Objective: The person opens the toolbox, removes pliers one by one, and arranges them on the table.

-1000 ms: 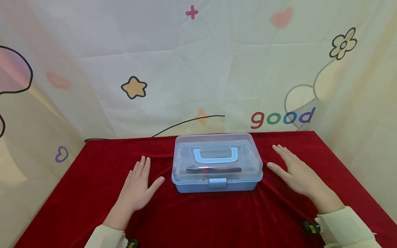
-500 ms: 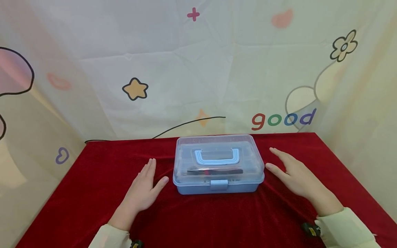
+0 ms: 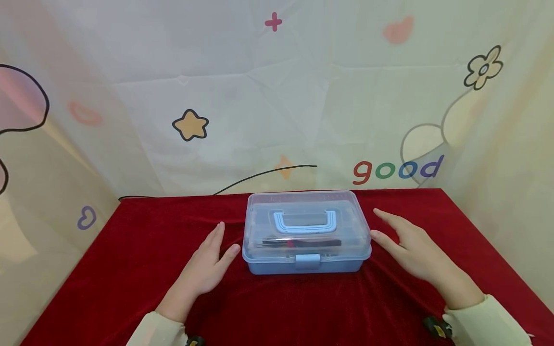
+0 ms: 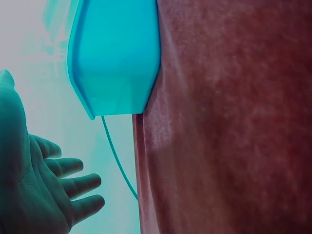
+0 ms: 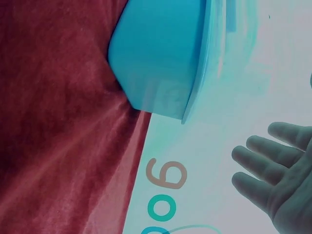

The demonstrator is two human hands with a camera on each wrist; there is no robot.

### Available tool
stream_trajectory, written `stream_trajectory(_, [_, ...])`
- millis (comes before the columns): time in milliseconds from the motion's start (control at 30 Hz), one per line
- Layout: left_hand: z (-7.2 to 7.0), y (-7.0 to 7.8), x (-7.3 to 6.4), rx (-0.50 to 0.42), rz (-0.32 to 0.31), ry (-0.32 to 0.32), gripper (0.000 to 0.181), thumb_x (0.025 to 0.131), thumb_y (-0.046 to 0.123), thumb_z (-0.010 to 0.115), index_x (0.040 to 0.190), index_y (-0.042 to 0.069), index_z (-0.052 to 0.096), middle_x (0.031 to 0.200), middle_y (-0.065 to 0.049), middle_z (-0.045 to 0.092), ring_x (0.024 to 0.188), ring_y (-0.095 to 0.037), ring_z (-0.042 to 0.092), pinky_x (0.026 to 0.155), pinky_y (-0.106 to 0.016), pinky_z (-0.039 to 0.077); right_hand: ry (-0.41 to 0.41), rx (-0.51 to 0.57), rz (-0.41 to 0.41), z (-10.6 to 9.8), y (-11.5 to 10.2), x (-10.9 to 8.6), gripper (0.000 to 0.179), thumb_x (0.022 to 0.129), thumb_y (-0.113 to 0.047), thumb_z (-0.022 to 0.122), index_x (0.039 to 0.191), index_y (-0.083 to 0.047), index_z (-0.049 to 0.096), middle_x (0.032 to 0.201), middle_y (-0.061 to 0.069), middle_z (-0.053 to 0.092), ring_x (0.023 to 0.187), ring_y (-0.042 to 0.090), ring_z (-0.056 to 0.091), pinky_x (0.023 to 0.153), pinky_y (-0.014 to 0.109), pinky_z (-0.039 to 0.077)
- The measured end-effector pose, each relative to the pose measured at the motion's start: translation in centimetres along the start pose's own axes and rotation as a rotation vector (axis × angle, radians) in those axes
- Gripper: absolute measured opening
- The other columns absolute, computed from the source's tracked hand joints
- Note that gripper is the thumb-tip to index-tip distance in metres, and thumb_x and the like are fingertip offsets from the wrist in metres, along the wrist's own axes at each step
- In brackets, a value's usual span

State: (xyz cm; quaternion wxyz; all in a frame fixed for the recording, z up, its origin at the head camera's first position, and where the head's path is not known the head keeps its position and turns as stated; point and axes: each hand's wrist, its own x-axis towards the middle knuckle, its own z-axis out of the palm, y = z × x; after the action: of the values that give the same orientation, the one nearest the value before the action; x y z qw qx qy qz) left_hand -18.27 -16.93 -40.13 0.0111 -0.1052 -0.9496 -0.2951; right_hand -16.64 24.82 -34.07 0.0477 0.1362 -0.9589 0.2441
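Note:
A blue plastic storage box [image 3: 306, 265] with a clear lid and a light blue carrying handle [image 3: 305, 228] rests on the red cloth. Its front latch [image 3: 308, 261] is down, and dark slender items [image 3: 318, 242] show through the lid. My left hand [image 3: 202, 269] is beside the box's left end, fingers straight and thumb pointing toward it. At the right end, my right hand [image 3: 420, 254] has its fingers extended, with the thumb tip right at the box's edge. Both palms face inward, seen also in the left wrist view, where the hand [image 4: 39, 180] holds nothing.
Red velvety cloth [image 3: 277, 312] covers the table, with folds near the box. Behind its far edge hangs a pale printed curtain [image 3: 259, 110] with a star, a flower and the word "good". Dark wrist devices [image 3: 437, 327] sit at the sleeves.
My left hand has moved right, closer to the box. The right hand has shifted slightly nearer its right end. The whole view has drifted a little, and the box remains closed.

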Motion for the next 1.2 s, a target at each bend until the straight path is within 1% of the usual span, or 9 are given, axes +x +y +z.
stream_trajectory(500, [0.2,0.7,0.8,-0.129,-0.033,-0.044,0.078,0.096,0.053,0.037,0.151,0.005,0.013,0.157,-0.015,0.019,0.144,-0.036,0.020,0.115,-0.054,0.021,0.107,0.018,-0.054,0.0,-1.7,-0.3,0.051,0.092,-0.038,0.056,0.129,-0.004,0.055,0.128,0.017,0.056,0.116,0.036,0.053,0.091,0.058,0.047])
stream_trajectory(600, [0.4,0.8,1.1,-0.162,-0.035,-0.034,0.078,0.095,0.056,0.036,0.151,0.004,0.016,0.155,-0.016,0.024,0.142,-0.036,0.025,0.115,-0.053,0.023,0.120,0.019,-0.055,0.1,-2.0,-0.3,0.048,0.092,-0.039,0.057,0.125,-0.005,0.058,0.121,0.014,0.060,0.103,0.029,0.059,0.084,0.049,0.053])
stream_trajectory(700, [0.6,1.0,1.3,-0.212,-0.053,-0.023,0.078,0.095,0.057,0.035,0.150,0.004,0.020,0.152,-0.016,0.033,0.139,-0.035,0.033,0.114,-0.052,0.026,0.132,0.017,-0.054,0.3,-2.2,-0.5,0.042,0.091,-0.037,0.059,0.120,-0.007,0.061,0.111,0.008,0.063,0.087,0.019,0.058,0.073,0.035,0.055])
stream_trajectory(867, [1.1,1.4,1.6,-0.305,-0.110,-0.019,0.078,0.094,0.061,0.032,0.149,0.005,0.026,0.151,-0.014,0.034,0.140,-0.032,0.032,0.114,-0.051,0.025,0.162,0.024,-0.073,0.9,-2.4,-0.7,0.028,0.089,-0.030,0.062,0.108,-0.010,0.066,0.093,-0.002,0.063,0.077,0.010,0.054,0.066,0.024,0.051])
stream_trajectory(900, [1.2,1.4,1.7,-0.323,-0.118,-0.017,0.079,0.094,0.061,0.032,0.148,0.005,0.027,0.151,-0.014,0.034,0.138,-0.031,0.036,0.114,-0.051,0.026,0.170,0.028,-0.072,1.0,-2.4,-0.8,0.025,0.089,-0.029,0.063,0.106,-0.011,0.067,0.091,-0.003,0.063,0.076,0.010,0.054,0.066,0.023,0.051])
stream_trajectory(967, [1.5,1.6,1.9,-0.353,-0.130,-0.011,0.081,0.093,0.063,0.032,0.148,0.004,0.029,0.149,-0.015,0.037,0.130,-0.031,0.047,0.112,-0.051,0.030,0.186,0.043,-0.061,1.0,-2.6,-0.9,0.021,0.089,-0.028,0.063,0.102,-0.012,0.067,0.088,-0.004,0.063,0.074,0.008,0.054,0.064,0.021,0.049])
stream_trajectory(1067, [1.7,2.1,2.2,-0.406,-0.146,0.002,0.079,0.093,0.060,0.035,0.146,0.001,0.031,0.143,-0.017,0.045,0.112,-0.028,0.061,0.102,-0.048,0.044,0.194,0.092,-0.037,1.1,-2.9,-1.0,0.017,0.089,-0.027,0.064,0.099,-0.014,0.067,0.084,-0.004,0.064,0.069,0.008,0.054,0.061,0.020,0.049])
stream_trajectory(1100, [1.7,2.3,2.3,-0.428,-0.156,0.006,0.079,0.094,0.059,0.036,0.145,0.000,0.032,0.141,-0.018,0.047,0.107,-0.026,0.063,0.097,-0.046,0.048,0.190,0.115,-0.027,1.2,-3.0,-1.1,0.017,0.089,-0.027,0.063,0.099,-0.014,0.067,0.082,-0.004,0.064,0.068,0.008,0.054,0.060,0.020,0.049])
stream_trajectory(1200, [1.7,2.8,2.8,-0.508,-0.191,0.020,0.078,0.093,0.056,0.042,0.144,-0.002,0.034,0.137,-0.020,0.050,0.103,-0.026,0.062,0.086,-0.042,0.055,0.167,0.187,-0.006,1.6,-3.1,-1.0,0.017,0.089,-0.029,0.063,0.097,-0.015,0.067,0.079,-0.003,0.065,0.066,0.007,0.055,0.059,0.020,0.050])
